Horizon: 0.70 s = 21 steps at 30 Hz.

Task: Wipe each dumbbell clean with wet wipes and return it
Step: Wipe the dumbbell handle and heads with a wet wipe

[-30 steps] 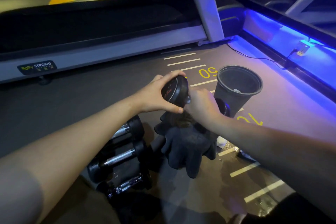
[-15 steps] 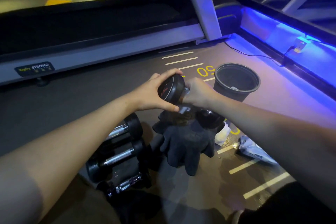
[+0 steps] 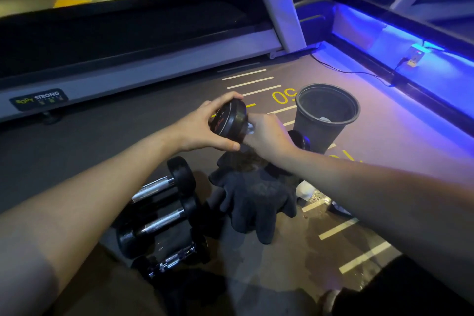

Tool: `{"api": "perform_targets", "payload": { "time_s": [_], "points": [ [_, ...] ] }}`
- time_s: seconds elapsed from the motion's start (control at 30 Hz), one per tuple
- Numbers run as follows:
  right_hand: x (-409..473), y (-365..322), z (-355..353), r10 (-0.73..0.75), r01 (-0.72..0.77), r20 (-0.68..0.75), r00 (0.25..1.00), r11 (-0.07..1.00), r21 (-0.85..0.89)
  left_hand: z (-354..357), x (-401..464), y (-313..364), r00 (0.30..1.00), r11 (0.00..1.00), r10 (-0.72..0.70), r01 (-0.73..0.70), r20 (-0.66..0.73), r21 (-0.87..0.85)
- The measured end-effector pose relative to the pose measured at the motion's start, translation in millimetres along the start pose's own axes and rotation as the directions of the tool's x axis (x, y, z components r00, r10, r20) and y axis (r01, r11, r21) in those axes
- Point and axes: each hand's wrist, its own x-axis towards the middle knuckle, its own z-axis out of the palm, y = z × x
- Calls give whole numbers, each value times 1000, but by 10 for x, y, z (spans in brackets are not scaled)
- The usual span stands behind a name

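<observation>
Head view: one dumbbell [image 3: 230, 123] is held up in mid-air, above a dark cloth [image 3: 256, 197] heaped on the floor [image 3: 77, 151]. Left hand [image 3: 202, 128] is clamped round its near end plate; right hand [image 3: 269, 136] is wrapped round the handle, far plate poking out beyond the wrist. No wipe visible in either hand, so can't confirm.

Advice: keep left grip firm as the anchor, twist right hand along the knurled bar, then swap ends; don't let it drop on the stack below.

Count: dumbbells on floor [image 3: 164, 202], near left, approx. 3; held, 1; black bin [image 3: 325, 115], far right, 1; treadmill [image 3: 133, 41] behind, 1.
</observation>
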Motion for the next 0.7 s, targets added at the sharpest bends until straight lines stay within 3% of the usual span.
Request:
{"api": "perform_targets", "payload": {
  "time_s": [0.13,0.27,0.4,0.53,0.6,0.7],
  "points": [
    [136,-19,-158,39,-52,197,980,997,64,-6,-19,-45,1000,1000,-14,14,10,-24],
    [178,-20,-226,57,-90,286,957,990,106,10,-16,-58,1000,1000,-1,1,2,-12],
    [26,-37,-39,27,-35,127,992,998,61,11,-33,-37,1000,1000,-15,15,-3,-20],
    [-95,-32,171,-11,2,-75,997,992,-126,32,-27,-9,999,1000,-22,21,-38,-22],
    [-81,-35,178,-22,8,-92,996,989,-150,28,-15,-17,999,999,-25,24,-36,-39],
    [24,-28,88,-11,14,30,999,995,-96,18,-22,-53,999,997,-28,26,-32,-74]
  ]
}}
